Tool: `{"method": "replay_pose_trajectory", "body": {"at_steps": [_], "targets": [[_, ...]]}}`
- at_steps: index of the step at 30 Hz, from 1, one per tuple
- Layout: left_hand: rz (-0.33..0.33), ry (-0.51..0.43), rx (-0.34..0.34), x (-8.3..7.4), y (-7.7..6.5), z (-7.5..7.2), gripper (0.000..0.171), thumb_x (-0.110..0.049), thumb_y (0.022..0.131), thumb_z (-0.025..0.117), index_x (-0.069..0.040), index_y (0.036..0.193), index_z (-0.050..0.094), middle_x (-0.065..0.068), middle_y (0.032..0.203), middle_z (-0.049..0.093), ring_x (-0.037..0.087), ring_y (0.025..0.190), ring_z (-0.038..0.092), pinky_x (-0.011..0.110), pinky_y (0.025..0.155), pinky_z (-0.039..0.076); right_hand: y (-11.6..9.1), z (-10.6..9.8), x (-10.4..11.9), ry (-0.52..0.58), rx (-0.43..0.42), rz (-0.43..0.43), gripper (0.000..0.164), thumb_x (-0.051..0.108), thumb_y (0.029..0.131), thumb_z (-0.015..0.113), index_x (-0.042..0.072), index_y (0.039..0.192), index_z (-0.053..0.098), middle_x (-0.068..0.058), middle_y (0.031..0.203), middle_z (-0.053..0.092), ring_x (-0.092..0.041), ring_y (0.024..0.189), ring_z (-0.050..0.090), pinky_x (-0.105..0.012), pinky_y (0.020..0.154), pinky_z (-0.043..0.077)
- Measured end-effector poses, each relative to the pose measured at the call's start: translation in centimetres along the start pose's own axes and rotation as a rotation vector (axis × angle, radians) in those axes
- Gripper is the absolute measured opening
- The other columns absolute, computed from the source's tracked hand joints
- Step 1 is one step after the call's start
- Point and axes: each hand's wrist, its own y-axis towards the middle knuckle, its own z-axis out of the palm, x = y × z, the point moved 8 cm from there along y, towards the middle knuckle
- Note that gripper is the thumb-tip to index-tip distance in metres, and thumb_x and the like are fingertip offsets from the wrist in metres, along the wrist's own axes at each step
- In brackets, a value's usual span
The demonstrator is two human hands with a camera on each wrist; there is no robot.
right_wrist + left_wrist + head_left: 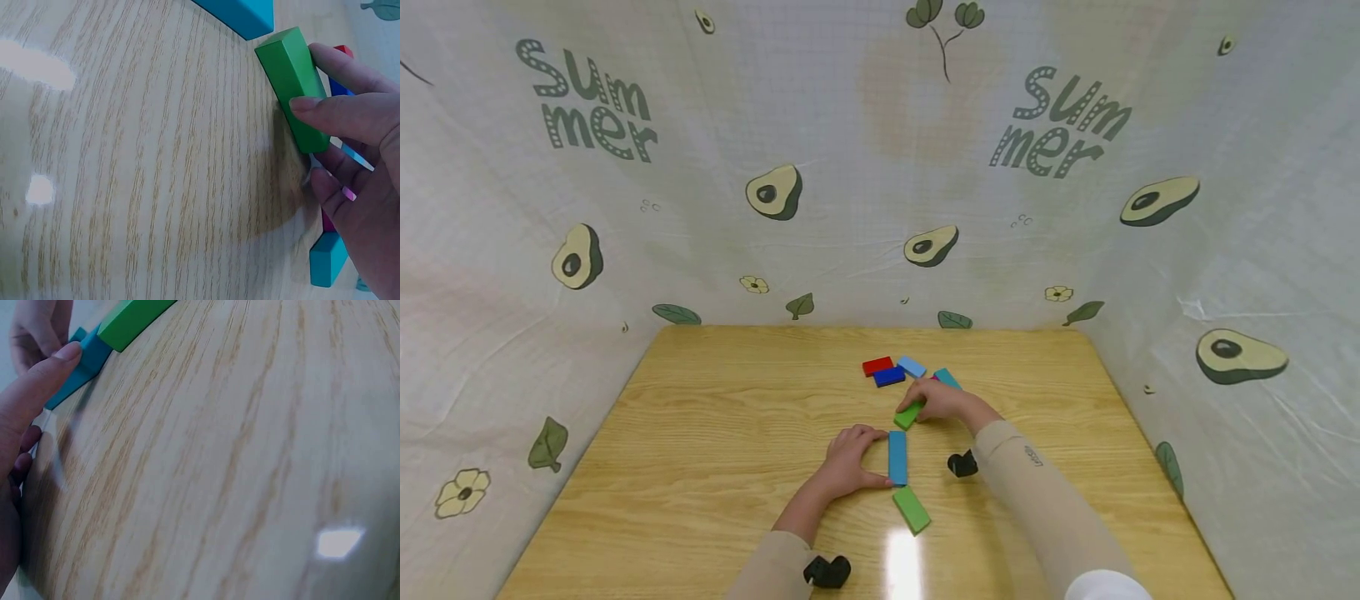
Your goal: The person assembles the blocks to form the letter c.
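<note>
On the wooden table, a blue block point(897, 458) lies lengthwise away from me. My left hand point(847, 463) spans its left side, thumb at the near end and index finger by the far end; the thumb overlaps the blue block point(92, 359) in the left wrist view. My right hand point(934, 398) pinches a green block point(908, 415) just beyond the blue one, thumb on one long side and fingers on the other. In the right wrist view this green block point(295, 87) stands out tilted, one end close to the blue block point(244, 15). A second green block point(912, 510) lies at an angle by the near end.
Farther back lie a red block point(877, 367), a dark blue block point(890, 377) and a light blue block point(912, 367). Behind my right hand are a teal block point(947, 378) and a partly hidden magenta one point(327, 220). A printed cloth point(850, 250) hangs around the table point(722, 400).
</note>
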Motion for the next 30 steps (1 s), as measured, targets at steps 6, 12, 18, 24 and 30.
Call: {"method": "replay_pose_trajectory", "body": {"at_steps": [6, 12, 18, 24, 30], "targets": [[-0.003, -0.005, 0.004, 0.1, -0.04, 0.05, 0.082, -0.059, 0.073, 0.078, -0.019, 0.14, 0.052, 0.006, 0.131, 0.048, 0.031, 0.124, 0.041, 0.057, 0.101, 0.03, 0.02, 0.22, -0.07, 0.017, 0.003, 0.023, 0.033, -0.008, 0.085, 0.069, 0.011, 0.112, 0.075, -0.002, 0.113, 0.06, -0.021, 0.108, 0.051, -0.04, 0.096, 0.044], [-0.002, -0.005, 0.002, 0.01, -0.08, -0.05, 0.082, -0.058, 0.073, 0.078, -0.018, 0.139, 0.052, 0.006, 0.131, 0.048, 0.031, 0.124, 0.041, 0.057, 0.101, 0.03, 0.1, 0.35, -0.29, 0.032, -0.001, 0.052, 0.034, -0.007, 0.083, 0.071, 0.013, 0.11, 0.076, 0.0, 0.112, 0.06, -0.02, 0.107, 0.051, -0.04, 0.095, 0.045], [0.006, -0.008, -0.006, -0.02, -0.12, -0.11, 0.081, -0.058, 0.074, 0.078, -0.018, 0.139, 0.053, 0.006, 0.13, 0.049, 0.031, 0.123, 0.041, 0.057, 0.101, 0.03, 0.3, 0.4, -0.34, 0.024, -0.005, 0.056, 0.034, -0.007, 0.082, 0.072, 0.013, 0.109, 0.077, 0.0, 0.111, 0.061, -0.02, 0.107, 0.052, -0.041, 0.096, 0.045], [0.002, 0.0, -0.002, 0.08, -0.14, -0.06, 0.08, -0.058, 0.073, 0.078, -0.019, 0.139, 0.053, 0.005, 0.13, 0.049, 0.031, 0.123, 0.041, 0.057, 0.101, 0.03, 0.36, 0.45, -0.36, 0.032, 0.001, 0.068, 0.034, -0.007, 0.083, 0.072, 0.015, 0.108, 0.077, 0.0, 0.111, 0.06, -0.019, 0.107, 0.052, -0.039, 0.095, 0.045], [0.007, -0.009, -0.008, -0.02, -0.11, -0.09, 0.081, -0.059, 0.073, 0.078, -0.019, 0.139, 0.053, 0.006, 0.131, 0.049, 0.031, 0.123, 0.041, 0.058, 0.1, 0.03, 0.0, -0.21, -0.37, 0.048, -0.024, 0.063, 0.034, -0.006, 0.08, 0.075, 0.013, 0.108, 0.077, 0.0, 0.109, 0.061, -0.018, 0.099, 0.053, -0.036, 0.086, 0.048]]}}
